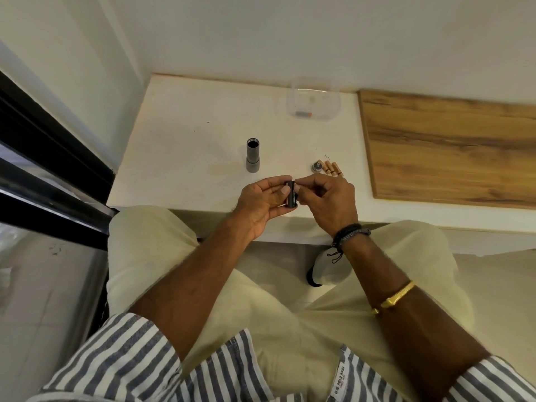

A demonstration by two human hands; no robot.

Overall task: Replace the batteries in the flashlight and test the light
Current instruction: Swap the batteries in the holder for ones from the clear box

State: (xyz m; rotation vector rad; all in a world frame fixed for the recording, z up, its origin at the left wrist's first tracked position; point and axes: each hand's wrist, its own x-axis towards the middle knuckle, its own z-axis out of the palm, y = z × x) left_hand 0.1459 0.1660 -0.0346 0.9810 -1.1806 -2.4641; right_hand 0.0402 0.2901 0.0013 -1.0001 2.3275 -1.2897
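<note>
A grey flashlight body (252, 155) stands upright on the white table (188, 158) with its open end up. Its round tail cap (317, 166) lies to the right, beside three copper-coloured batteries (333, 168). Over the table's front edge I hold a black battery holder (290, 194) upright. My left hand (261, 203) grips it from the left side. My right hand (327, 198) pinches its top from the right with fingertips. Whether the holder contains batteries cannot be made out.
A clear plastic box (314, 103) stands at the back of the table with a battery (303, 114) inside. A wooden board (446, 146) lies on the table's right part. A dark window frame (43, 158) runs along the left. My knees are under the table edge.
</note>
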